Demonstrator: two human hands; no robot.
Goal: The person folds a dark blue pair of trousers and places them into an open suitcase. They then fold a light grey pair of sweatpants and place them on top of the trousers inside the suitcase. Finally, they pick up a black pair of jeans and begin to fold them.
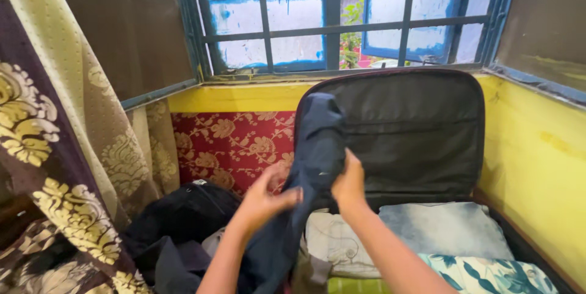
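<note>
The person holds a dark blue garment (314,160) up at the centre of the frame, in front of the open suitcase lid (421,135). The left hand (265,199) has its grip closed on the left edge of the cloth, and the right hand (349,184) pinches the right edge, fingers folded around it. I think the step is folding or straightening the garment; the next move calls for laying it flat on the folded clothes (427,233) in the suitcase, lower right. A black bag (183,215) lies at lower left, beside a patterned curtain (55,147). The hanging end of the garment could catch on the pile below.
</note>
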